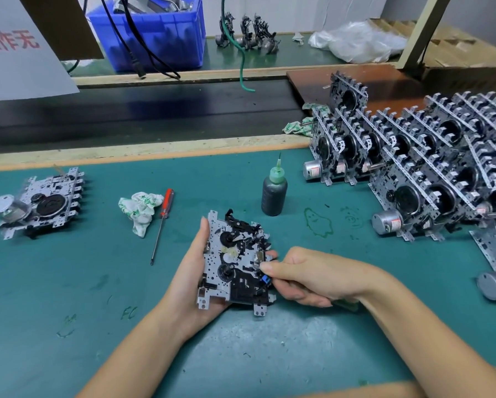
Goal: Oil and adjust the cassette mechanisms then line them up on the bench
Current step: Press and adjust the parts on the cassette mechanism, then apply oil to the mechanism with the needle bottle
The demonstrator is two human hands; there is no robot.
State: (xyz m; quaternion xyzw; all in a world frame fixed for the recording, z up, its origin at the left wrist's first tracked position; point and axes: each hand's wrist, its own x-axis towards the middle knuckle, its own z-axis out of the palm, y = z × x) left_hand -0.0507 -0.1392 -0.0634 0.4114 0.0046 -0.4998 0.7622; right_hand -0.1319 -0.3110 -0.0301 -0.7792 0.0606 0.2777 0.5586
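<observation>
Work centres on one cassette mechanism, raised just above the green surface in our left hand, whose grip curls round its left edge. Our right hand pinches at the right edge, near a small blue part, and seems to hold a green-handled tool, mostly hidden. We judge this the adjusting step. The oil bottle stands just beyond, upright and untouched; the red screwdriver and a rag lie to the left. Further left lies a single mechanism. On the right many mechanisms stand in rows; whether those are finished or waiting, we cannot tell.
</observation>
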